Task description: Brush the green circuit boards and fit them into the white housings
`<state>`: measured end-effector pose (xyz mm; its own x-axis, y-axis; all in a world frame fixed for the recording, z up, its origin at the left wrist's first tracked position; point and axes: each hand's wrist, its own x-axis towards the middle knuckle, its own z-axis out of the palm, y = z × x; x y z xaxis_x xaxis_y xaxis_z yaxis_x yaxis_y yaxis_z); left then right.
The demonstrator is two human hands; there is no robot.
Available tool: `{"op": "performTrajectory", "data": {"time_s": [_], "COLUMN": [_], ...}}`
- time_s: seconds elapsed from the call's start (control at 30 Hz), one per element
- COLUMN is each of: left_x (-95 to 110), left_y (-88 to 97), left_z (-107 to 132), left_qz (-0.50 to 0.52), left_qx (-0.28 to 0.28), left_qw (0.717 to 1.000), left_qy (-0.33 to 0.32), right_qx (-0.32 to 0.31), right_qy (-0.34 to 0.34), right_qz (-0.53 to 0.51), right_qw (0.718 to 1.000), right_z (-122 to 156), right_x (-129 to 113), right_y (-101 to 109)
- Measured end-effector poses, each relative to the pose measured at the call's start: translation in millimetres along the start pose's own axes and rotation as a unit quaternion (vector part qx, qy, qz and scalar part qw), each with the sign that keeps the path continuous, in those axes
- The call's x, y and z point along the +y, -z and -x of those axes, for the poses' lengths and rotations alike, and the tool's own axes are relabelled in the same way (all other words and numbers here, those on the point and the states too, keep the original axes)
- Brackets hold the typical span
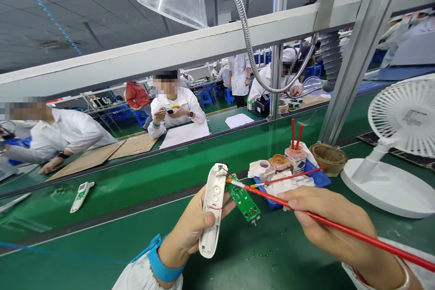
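My left hand [193, 219], with a blue strap at the wrist, is closed around a long white plastic housing half [213, 231], its hollow side facing me. A green circuit board [245, 201] hangs at the housing's right side, joined to it by thin red wires. In my right hand [326, 213] I pinch a long red-handled brush [265, 194] between thumb and fingers. The brush tip is at the upper left end of the board, beside the housing; whether it touches cannot be made out.
Behind my hands, a blue tray [319, 179] holds small jars, white tissue and another red brush. A brown pot [328, 158] and a white fan [384, 181] stand at the right. On the green belt at the left lies another white housing [81, 195]. Co-workers sit across the line.
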<state>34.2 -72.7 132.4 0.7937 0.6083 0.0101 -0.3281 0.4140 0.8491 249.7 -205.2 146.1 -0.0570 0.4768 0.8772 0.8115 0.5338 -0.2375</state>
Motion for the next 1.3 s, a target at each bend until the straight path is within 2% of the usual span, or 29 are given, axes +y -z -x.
{"op": "performTrajectory", "data": {"time_s": [0.13,0.33,0.6,0.8,0.93,1.0,1.1,1.17,1.3], "left_x": [-1,0,1,1,5,8,11,8,-6], "left_y": [-2.1,-2.6,-1.2,-1.4,5.1,14.7,39.8,61.1,96.1], "left_z": [4,9,8,8,1,-13,-49,-82,-156], "left_qz": [-0.023,-0.039,-0.019,0.012,0.009,0.002,-0.028,-0.069,-0.112], "left_qx": [0.009,0.034,0.016,0.011,0.03,0.067,0.144,0.193,0.213], "left_qw": [1.0,0.999,1.0,1.0,0.999,0.997,0.989,0.978,0.97], "left_qy": [0.005,0.008,0.003,-0.006,-0.024,-0.028,-0.035,-0.03,-0.016], "right_qx": [0.019,0.025,0.031,0.025,0.022,0.05,0.097,0.108,0.11], "right_qy": [0.015,0.017,0.002,-0.022,-0.098,-0.148,-0.216,-0.248,-0.278], "right_qz": [0.045,0.055,0.067,0.042,0.031,0.016,-0.002,-0.007,-0.011], "right_qw": [0.999,0.998,0.997,0.999,0.994,0.988,0.972,0.963,0.954], "right_z": [-3,-2,3,8,16,22,34,42,50], "right_x": [-8,-11,-12,0,15,24,37,45,54], "right_y": [2,5,7,2,-3,-5,-9,-11,-11]}}
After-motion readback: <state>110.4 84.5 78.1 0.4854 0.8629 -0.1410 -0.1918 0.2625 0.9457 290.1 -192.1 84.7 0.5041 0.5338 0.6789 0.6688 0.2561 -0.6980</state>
